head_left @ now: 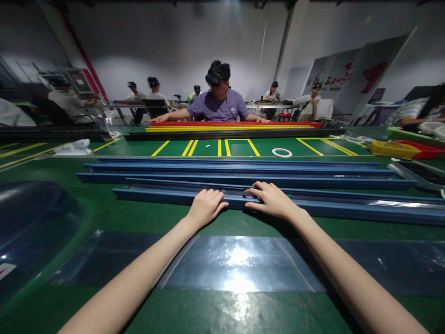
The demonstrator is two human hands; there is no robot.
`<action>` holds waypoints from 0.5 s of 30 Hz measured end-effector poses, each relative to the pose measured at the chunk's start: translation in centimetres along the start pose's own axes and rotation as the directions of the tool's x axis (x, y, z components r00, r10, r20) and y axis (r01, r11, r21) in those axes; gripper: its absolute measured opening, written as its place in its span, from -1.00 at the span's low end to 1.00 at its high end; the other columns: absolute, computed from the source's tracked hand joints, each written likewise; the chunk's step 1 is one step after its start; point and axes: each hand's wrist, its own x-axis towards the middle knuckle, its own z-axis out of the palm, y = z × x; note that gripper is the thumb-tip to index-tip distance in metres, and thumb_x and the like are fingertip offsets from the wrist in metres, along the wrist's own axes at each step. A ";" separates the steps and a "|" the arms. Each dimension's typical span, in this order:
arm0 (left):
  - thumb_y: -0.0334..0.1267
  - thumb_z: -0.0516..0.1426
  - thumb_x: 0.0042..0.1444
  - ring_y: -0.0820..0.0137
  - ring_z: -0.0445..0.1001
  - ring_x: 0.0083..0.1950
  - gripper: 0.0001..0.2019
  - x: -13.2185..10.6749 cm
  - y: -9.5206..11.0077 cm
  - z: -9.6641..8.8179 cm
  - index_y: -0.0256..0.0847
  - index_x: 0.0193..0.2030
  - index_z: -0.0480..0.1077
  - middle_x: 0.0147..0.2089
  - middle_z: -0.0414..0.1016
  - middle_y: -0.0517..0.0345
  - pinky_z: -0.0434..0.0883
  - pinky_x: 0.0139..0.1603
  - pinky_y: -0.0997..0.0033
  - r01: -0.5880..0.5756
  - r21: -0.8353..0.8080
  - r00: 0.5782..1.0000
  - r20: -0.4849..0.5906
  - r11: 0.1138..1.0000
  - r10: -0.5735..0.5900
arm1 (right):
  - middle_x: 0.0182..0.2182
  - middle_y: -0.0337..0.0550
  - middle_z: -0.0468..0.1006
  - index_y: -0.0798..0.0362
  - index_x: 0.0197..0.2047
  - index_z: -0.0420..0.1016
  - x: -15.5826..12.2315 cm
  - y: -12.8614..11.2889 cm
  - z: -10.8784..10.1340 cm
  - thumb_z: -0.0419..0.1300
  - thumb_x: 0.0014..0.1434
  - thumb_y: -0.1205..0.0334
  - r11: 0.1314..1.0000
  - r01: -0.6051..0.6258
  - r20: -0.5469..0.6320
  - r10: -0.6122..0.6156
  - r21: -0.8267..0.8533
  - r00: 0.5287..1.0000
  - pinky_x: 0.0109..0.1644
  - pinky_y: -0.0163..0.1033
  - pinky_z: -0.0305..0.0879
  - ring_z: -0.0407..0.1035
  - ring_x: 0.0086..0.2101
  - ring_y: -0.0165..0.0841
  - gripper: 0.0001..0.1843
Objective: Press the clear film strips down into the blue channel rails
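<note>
Several long blue strips lie side by side across the green table. The nearest blue strip (167, 195) runs left to right in front of me. My left hand (206, 207) rests on its near edge with fingers curled over it. My right hand (271, 199) lies beside it on the same strip, fingers stretched out and pressing down. A clear plastic sheet (239, 262) lies flat on the table under my forearms.
More blue strips (229, 172) lie behind the near one. A white ring (282, 152) sits on the table beyond. A person in a purple shirt (219, 104) works opposite over red and yellow strips (232, 126). Yellow and red trays (399, 149) stand at right; a clear dome (28, 222) is at left.
</note>
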 end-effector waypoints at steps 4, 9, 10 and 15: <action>-0.10 -0.09 0.19 0.35 0.34 -0.32 -0.72 0.0 0.0 0.0 -0.25 -0.27 0.31 -0.37 0.42 0.13 0.15 -0.35 0.38 0.001 0.002 1.000 0.003 1.000 -0.001 | -0.18 -0.04 0.37 -0.07 -0.01 0.34 -0.1 0.0 0.0 -0.11 0.12 -0.17 1.000 -0.002 -0.005 0.002 -0.008 1.000 -0.15 -0.15 0.13 0.27 -0.16 -0.22 -0.49; -0.10 -0.09 0.19 0.35 0.34 -0.32 -0.72 -0.1 0.0 0.0 -0.25 -0.27 0.31 -0.36 0.42 0.12 0.15 -0.35 0.38 0.001 0.002 1.000 0.000 1.000 -0.001 | -0.18 -0.05 0.37 -0.06 -0.02 0.34 -0.1 0.0 0.0 -0.11 0.12 -0.17 1.000 0.002 -0.012 -0.002 -0.004 1.000 -0.15 -0.15 0.14 0.28 -0.16 -0.22 -0.49; -0.10 -0.09 0.19 0.35 0.34 -0.31 -0.72 -0.1 0.0 0.0 -0.25 -0.27 0.31 -0.36 0.42 0.12 0.15 -0.34 0.38 0.000 0.001 1.000 -0.001 1.000 0.000 | -0.18 -0.05 0.37 -0.06 -0.02 0.34 -0.1 0.0 0.0 -0.11 0.12 -0.17 1.000 0.001 -0.013 -0.001 -0.004 1.000 -0.15 -0.15 0.14 0.28 -0.16 -0.22 -0.49; -0.09 -0.09 0.19 0.35 0.33 -0.32 -0.71 -0.1 0.1 0.0 -0.25 -0.26 0.31 -0.37 0.42 0.12 0.15 -0.35 0.37 -0.001 0.005 1.000 0.000 1.000 0.001 | -0.19 -0.05 0.37 -0.06 -0.04 0.34 -0.1 0.0 0.0 -0.10 0.12 -0.17 1.000 0.002 -0.011 -0.002 0.000 1.000 -0.16 -0.16 0.14 0.28 -0.17 -0.23 -0.50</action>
